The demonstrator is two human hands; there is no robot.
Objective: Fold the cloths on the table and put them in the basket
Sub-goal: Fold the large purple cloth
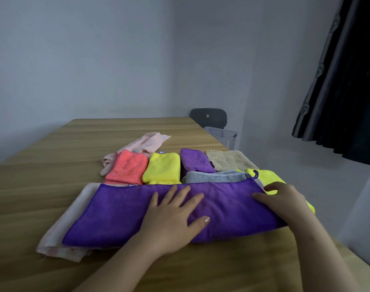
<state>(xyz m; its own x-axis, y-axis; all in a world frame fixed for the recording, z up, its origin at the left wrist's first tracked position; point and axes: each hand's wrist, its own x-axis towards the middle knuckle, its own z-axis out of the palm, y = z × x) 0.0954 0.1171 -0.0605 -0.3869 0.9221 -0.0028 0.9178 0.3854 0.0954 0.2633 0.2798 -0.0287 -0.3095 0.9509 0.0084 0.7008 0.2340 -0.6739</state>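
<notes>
The purple cloth [121, 213] lies on the worktop [32, 175]. The left hand [171, 218] presses its middle, fingers spread. The right hand [285, 201] rests on its right end, fingers straight.

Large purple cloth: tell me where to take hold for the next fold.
Probably the right short end of the large purple cloth, pinched from the right, where the right hand rests. It lies flat as a long strip; the left hand pins its middle.
</notes>
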